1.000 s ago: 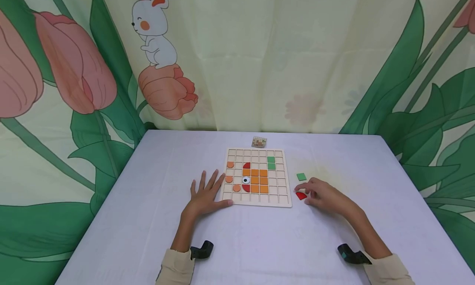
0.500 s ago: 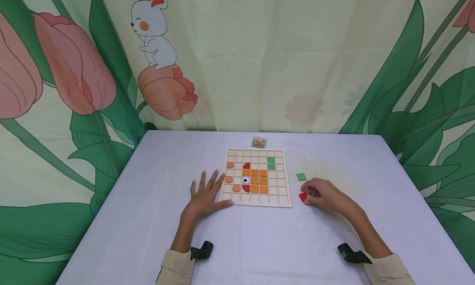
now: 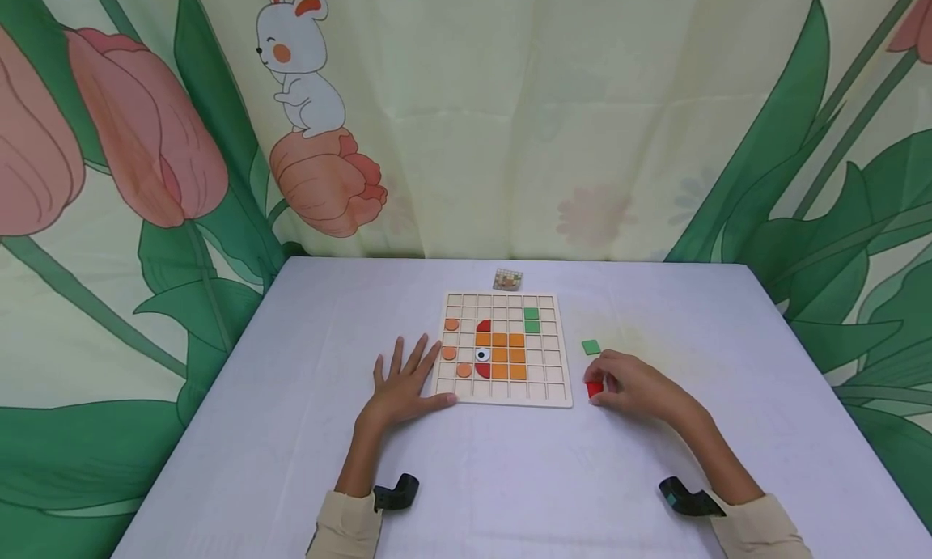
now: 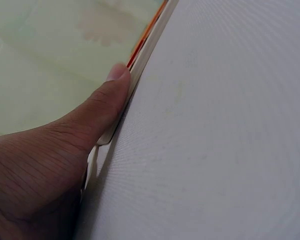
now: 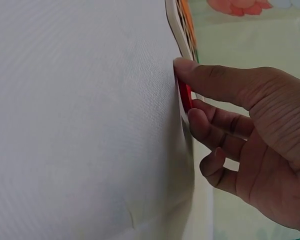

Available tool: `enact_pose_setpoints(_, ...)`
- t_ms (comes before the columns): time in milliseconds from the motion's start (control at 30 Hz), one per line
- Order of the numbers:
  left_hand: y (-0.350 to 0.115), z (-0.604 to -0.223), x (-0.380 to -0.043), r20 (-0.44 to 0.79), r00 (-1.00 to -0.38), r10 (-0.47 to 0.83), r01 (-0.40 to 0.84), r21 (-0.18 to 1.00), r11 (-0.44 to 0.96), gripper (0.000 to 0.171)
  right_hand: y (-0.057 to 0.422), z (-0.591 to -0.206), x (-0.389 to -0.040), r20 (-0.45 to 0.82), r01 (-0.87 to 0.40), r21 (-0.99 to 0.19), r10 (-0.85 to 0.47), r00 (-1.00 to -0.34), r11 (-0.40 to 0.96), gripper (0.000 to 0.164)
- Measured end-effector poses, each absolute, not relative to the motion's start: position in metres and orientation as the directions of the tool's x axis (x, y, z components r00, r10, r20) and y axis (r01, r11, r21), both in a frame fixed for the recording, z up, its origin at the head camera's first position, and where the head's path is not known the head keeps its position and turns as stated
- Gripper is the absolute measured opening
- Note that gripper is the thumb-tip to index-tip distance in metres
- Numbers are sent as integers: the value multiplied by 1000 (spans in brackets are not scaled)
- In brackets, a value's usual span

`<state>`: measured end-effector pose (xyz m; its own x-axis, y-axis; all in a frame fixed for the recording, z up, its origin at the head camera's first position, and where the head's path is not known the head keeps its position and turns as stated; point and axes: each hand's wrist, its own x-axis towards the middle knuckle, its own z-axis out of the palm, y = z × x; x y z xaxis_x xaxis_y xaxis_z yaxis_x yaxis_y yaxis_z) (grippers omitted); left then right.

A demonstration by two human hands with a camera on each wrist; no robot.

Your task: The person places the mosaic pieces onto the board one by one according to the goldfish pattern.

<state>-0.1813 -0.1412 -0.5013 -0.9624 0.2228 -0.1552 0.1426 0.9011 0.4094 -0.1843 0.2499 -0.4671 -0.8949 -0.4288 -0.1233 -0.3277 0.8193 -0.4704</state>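
Note:
A wooden grid board (image 3: 548, 391) lies on the white table. On its squares sit orange square tiles (image 3: 508, 355), peach round pieces (image 3: 463, 370), dark red quarter-round pieces (image 3: 484, 326), green squares (image 3: 531, 313) and an eye piece (image 3: 482, 354). My left hand (image 3: 399, 395) rests with spread, straight fingers at the board's left side, its thumb (image 4: 110, 92) on the near edge. Right of the board, my right hand (image 3: 635, 386) pinches a red piece (image 5: 185, 95) between thumb and fingers, low at the tabletop. My fingers hide part of that piece.
A loose green square tile (image 3: 590, 347) lies just beyond my right hand. Behind the board stands a small patterned block or card (image 3: 507, 279). A printed curtain (image 3: 466, 138) hangs past the table's far edge.
My right fingers have closed on the red piece, which has turned and shifted slightly. The left hand and the board stay as they were.

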Motion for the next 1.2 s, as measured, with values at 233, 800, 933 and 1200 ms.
enact_pose_setpoints(233, -141, -502, -182, -151, -963, 224, 143, 417, 897, 98, 247, -469, -184, -107, -342, -457, -433, -895, 821, 28)
enact_pose_setpoints(800, -140, -504, -182, -135, -964, 230, 152, 429, 890, 99, 238, -470, -190, -78, -365, -445, -442, -894, 818, 26)
enact_pose_setpoints(933, -141, -506, -183, -143, -963, 227, 149, 418, 896, 100, 233, -468, -193, -54, -381, -442, -449, -892, 812, 25)
enact_pose_setpoints(1200, -141, -503, -183, -150, -963, 224, 142, 424, 894, 99, 215, -462, -199, -13, -423, -442, -477, -879, 791, 25)
